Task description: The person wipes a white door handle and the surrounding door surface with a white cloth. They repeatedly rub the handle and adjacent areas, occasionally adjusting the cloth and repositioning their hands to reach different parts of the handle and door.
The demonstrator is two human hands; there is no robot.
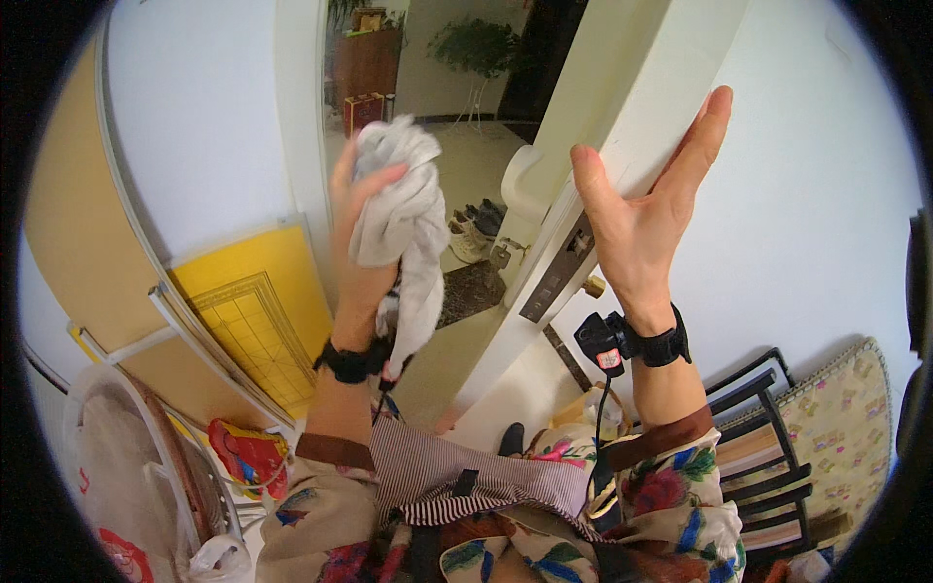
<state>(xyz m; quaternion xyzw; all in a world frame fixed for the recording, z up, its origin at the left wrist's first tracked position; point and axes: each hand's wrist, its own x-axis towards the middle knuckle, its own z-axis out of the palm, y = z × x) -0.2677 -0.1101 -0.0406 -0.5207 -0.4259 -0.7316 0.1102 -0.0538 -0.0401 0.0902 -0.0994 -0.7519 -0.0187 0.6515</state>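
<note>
A bunched white cloth hangs from my left hand, which grips it in front of the doorway; the hand is slightly blurred. My right hand lies against the edge of an open white door, thumb on one side and fingers spread over the other. It holds no loose object. Below it, a dark metal latch plate is set in the door edge. A white lever handle and a key in the lock show on the door's left face, a brass knob on its right side.
Through the doorway are shoes, a dark floor strip and a potted plant. Yellow board and tan panels lean at the left, near a red bag. Black rack and patterned padded board stand right.
</note>
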